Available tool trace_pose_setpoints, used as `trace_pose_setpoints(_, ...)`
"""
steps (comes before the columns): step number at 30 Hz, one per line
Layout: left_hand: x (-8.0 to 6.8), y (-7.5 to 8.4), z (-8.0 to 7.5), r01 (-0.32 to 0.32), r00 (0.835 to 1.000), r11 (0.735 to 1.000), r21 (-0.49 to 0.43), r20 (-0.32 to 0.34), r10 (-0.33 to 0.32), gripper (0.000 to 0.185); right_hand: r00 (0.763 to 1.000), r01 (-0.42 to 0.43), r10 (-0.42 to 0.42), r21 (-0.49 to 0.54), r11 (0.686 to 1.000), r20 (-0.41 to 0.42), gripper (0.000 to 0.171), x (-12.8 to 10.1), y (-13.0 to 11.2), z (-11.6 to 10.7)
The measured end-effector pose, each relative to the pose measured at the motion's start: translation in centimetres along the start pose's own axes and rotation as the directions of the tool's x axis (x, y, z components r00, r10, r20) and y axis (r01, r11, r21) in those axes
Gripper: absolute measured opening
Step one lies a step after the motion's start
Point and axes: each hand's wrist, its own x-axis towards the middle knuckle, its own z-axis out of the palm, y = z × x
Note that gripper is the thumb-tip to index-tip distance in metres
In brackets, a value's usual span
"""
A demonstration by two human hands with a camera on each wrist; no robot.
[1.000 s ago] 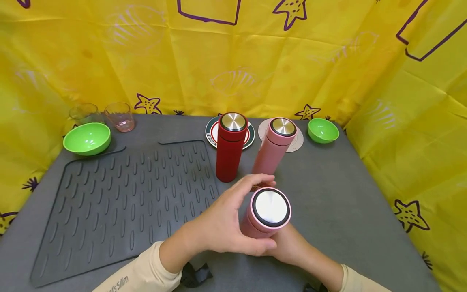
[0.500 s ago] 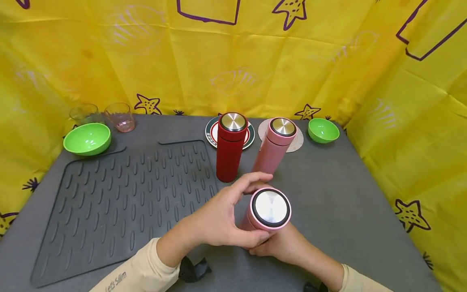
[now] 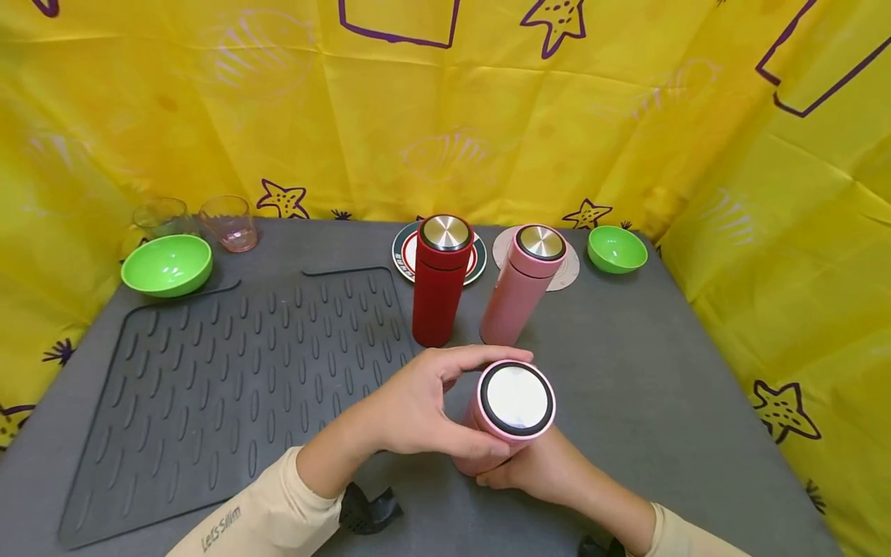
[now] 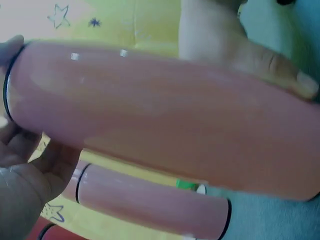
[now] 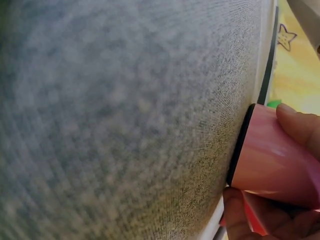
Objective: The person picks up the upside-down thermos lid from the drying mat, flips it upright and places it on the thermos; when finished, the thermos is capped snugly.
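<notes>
A pink thermos bottle (image 3: 517,398) with a shiny silver lid top is held between both hands near the front of the table. The left hand (image 3: 418,402) curls its fingers and thumb round the bottle's upper end, at the lid seam in the left wrist view. Lower down, the right hand (image 3: 536,468) grips the body, its thumb (image 4: 305,82) lying along the side. In the right wrist view, the bottle's dark base (image 5: 241,145) is at the grey cloth; whether it touches cannot be told. Behind stand a red thermos (image 3: 438,298) and another pink thermos (image 3: 517,302).
A ridged grey drying mat (image 3: 264,379) lies on the left. Green bowls sit at the back left (image 3: 167,267) and back right (image 3: 617,249). Two clear glasses, one pinkish (image 3: 230,224), a patterned plate (image 3: 476,259) and a pale disc (image 3: 569,267) line the back.
The left hand has shifted its fingers and thumb round the bottle's top. The right thumb, hidden at first, now shows below. The bottle stays in nearly the same spot.
</notes>
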Motion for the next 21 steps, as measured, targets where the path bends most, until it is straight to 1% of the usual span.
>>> trace_pose_setpoints(1,0.1,-0.2,-0.1,0.009,0.999,1.0,-0.027,0.031,-0.008,0.071,1.0,0.003,-0.003,0.0,1.0,0.001,0.059,0.0,0.0,0.0)
trace_pose_setpoints(2,0.1,-0.3,-0.2,0.018,0.999,0.999,-0.039,0.045,-0.016,0.071,1.0,0.002,-0.002,0.001,1.0,-0.003,0.06,-0.1,0.0,0.0)
trace_pose_setpoints(3,0.1,-0.3,-0.1,0.021,0.999,0.999,-0.041,0.044,-0.019,0.074,1.0,0.012,-0.012,-0.01,1.0,-0.01,0.061,-0.1,0.1,-0.1)
trace_pose_setpoints(4,0.0,-0.2,0.1,0.027,0.999,0.999,-0.022,0.024,-0.027,0.077,1.0,0.028,-0.028,-0.028,0.999,-0.01,0.059,-0.1,0.1,-0.1)
trace_pose_setpoints(6,-0.1,0.0,0.7,0.037,0.998,0.999,0.029,-0.054,-0.036,0.077,0.999,0.047,-0.048,-0.044,0.998,-0.006,0.057,-0.1,0.1,-0.2)
trace_pose_setpoints(7,-0.2,0.2,1.1,0.041,0.994,0.997,0.06,-0.1,-0.035,0.076,0.999,0.05,-0.051,-0.053,0.997,-0.004,0.056,-0.1,0.1,-0.2)
trace_pose_setpoints(9,-0.2,0.5,1.6,0.051,0.982,0.992,0.118,-0.186,-0.029,0.075,0.999,0.053,-0.053,-0.071,0.996,0.004,0.053,-0.1,0.1,-0.2)
trace_pose_setpoints(10,-0.3,0.5,1.7,0.049,0.976,0.989,0.142,-0.216,-0.018,0.072,0.999,0.046,-0.045,-0.066,0.997,0.009,0.053,0.0,0.0,-0.2)
trace_pose_setpoints(11,-0.2,0.6,1.7,0.032,0.973,0.987,0.158,-0.233,0.005,0.069,0.999,0.032,-0.032,-0.052,0.998,0.01,0.055,0.0,0.0,-0.2)
trace_pose_setpoints(12,-0.2,0.5,1.5,0.007,0.972,0.987,0.16,-0.232,0.03,0.066,1.0,0.023,-0.022,-0.046,0.999,0.008,0.056,0.0,0.0,-0.2)
trace_pose_setpoints(13,-0.1,0.4,1.3,-0.02,0.975,0.988,0.151,-0.216,0.052,0.065,1.0,0.019,-0.019,-0.045,0.999,0.003,0.058,0.0,0.0,-0.2)
trace_pose_setpoints(15,0.1,0.0,0.7,-0.067,0.984,0.993,0.095,-0.158,0.081,0.065,1.0,0.021,-0.021,-0.026,0.999,-0.005,0.06,0.0,0.0,-0.1)
trace_pose_setpoints(16,0.2,-0.2,0.4,-0.079,0.989,0.995,0.064,-0.123,0.087,0.065,1.0,0.027,-0.027,-0.018,0.999,-0.009,0.061,0.0,0.0,-0.1)
trace_pose_setpoints(19,0.4,-0.8,-0.2,-0.074,0.997,0.997,-0.007,-0.031,0.074,0.066,0.999,0.046,-0.046,-0.015,0.999,-0.013,0.061,0.0,0.0,-0.1)
trace_pose_setpoints(21,0.3,-0.8,-0.2,-0.05,0.999,0.999,-0.011,-0.009,0.049,0.069,0.998,0.059,-0.059,-0.016,0.998,-0.02,0.063,0.0,0.0,-0.1)
